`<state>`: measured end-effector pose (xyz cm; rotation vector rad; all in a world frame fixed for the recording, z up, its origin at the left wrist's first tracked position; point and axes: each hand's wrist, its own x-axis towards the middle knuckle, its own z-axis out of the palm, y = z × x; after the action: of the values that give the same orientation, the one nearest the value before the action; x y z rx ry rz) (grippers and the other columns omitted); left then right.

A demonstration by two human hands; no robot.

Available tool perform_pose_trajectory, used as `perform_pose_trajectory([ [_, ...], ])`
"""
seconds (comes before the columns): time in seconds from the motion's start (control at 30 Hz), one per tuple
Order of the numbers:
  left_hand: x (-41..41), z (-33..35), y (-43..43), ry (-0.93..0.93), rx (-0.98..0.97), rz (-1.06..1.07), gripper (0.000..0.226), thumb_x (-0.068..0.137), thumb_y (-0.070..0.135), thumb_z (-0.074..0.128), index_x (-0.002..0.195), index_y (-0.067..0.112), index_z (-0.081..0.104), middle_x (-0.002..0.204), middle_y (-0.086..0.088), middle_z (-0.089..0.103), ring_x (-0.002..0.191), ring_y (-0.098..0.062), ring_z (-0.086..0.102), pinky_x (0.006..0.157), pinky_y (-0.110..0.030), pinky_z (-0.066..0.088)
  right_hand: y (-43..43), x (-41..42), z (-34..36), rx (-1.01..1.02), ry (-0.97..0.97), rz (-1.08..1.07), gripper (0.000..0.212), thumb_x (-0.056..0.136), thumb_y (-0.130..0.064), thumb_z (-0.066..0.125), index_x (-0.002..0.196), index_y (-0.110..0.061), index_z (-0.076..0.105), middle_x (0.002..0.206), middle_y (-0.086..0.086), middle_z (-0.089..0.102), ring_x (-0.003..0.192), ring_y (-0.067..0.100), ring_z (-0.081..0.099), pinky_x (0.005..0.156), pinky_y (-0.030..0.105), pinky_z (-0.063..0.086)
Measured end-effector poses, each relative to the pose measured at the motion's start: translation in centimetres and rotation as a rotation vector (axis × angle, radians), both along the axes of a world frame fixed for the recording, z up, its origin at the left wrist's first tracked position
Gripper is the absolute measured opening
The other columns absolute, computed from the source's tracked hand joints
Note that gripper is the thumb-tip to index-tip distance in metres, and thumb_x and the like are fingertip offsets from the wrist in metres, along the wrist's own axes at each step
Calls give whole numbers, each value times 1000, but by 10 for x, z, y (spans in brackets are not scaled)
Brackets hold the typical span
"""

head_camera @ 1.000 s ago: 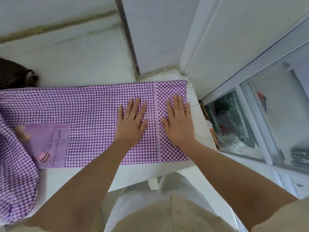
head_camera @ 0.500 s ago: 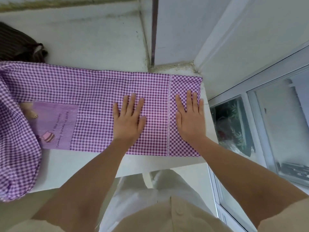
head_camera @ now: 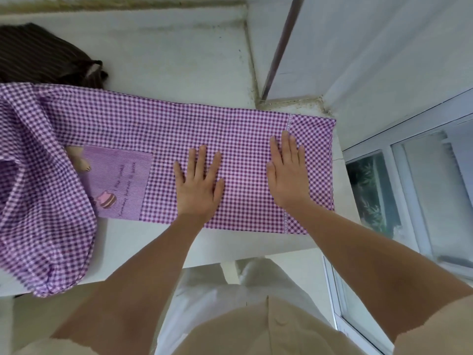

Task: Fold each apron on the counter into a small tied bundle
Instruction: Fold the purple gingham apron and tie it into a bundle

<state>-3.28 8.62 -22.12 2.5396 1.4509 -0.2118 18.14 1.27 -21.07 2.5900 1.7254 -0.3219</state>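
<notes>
Here, L hand (head_camera: 198,185), R hand (head_camera: 288,175) flat on apron (head_camera: 243,139), white counter (head_camera: 153,239)

Gingham apron (head_camera: 230,139), brown cloth (head_camera: 38,55) on counter (head_camera: 153,242)

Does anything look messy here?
The left end of the purple checked apron is bunched up and droops over the front edge of the counter, while its right part lies flat under the left hand and right hand. A dark striped cloth sits crumpled behind it.
</notes>
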Motion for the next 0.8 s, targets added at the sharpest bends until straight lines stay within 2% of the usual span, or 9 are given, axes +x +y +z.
perform_pose_trajectory([
  [0.1, -23, -1, 14, -15, 11, 18, 62, 98, 53, -2, 156, 29, -7, 164, -4, -11, 150, -25, -14, 120, -55, -1, 2, -15, -7, -47, -13, 33, 60, 100, -43, 0, 155, -21, -13, 163, 8, -17, 149, 23, -19, 122, 42, -7],
  [0.23, -71, -5, 42, -29, 21, 112, 62, 98, 50, 5, 156, 28, -3, 164, -6, -7, 150, -25, -10, 120, -54, 0, -3, -13, -9, -55, -51, 45, 59, 103, -42, 7, 156, -22, -9, 164, 6, -14, 150, 21, -17, 123, 41, -6],
  [0.37, -102, -4, 60, -37, 30, 151, 64, 99, 48, 6, 157, 23, -1, 164, -10, -3, 151, -29, -5, 120, -56, 4, 11, -28, -4, -51, -34, -83, 62, 100, -41, 5, 157, -18, -5, 164, 7, -12, 150, 20, -16, 123, 44, -4],
  [0.43, -99, -3, 57, -39, 35, 124, 64, 99, 47, 10, 157, 20, 1, 164, -12, -2, 150, -31, -4, 119, -57, 5, 32, -54, 0, -14, -2, -77, 62, 101, -39, 8, 157, -15, -3, 164, 9, -11, 150, 22, -14, 123, 46, -1],
  [0.53, -85, -3, 49, -45, 18, 150, 64, 99, 45, 13, 157, 18, 6, 163, -15, 1, 150, -33, -2, 118, -59, 7, 64, -110, 1, 62, 99, 84, 59, 104, -36, 16, 157, -16, 2, 164, 8, -6, 151, 23, -9, 123, 45, 0],
  [0.6, -76, -2, 44, -47, 11, 164, 64, 99, 45, 12, 157, 17, 6, 163, -16, 2, 150, -34, -1, 118, -59, 7, 68, -133, -6, 35, 98, 130, 57, 104, -36, 15, 157, -17, 5, 164, 8, -2, 151, 22, -7, 123, 46, 3],
  [0.7, -64, 0, 33, -67, -14, 176, 63, 100, 45, 10, 157, 19, 5, 163, -14, 0, 150, -33, -2, 119, -56, 6, 49, -120, -13, -31, 22, 153, 57, 104, -38, 12, 157, -20, 3, 165, 7, -3, 151, 21, -8, 123, 48, 5],
  [0.8, -53, 3, 21, -102, -47, 106, 60, 100, 43, 13, 157, 23, 7, 163, -12, 6, 150, -33, 6, 120, -53, 9, 28, -87, -13, -38, -15, 158, 56, 105, -40, 14, 157, -24, -1, 165, 4, -5, 151, 20, -11, 122, 49, 6],
])
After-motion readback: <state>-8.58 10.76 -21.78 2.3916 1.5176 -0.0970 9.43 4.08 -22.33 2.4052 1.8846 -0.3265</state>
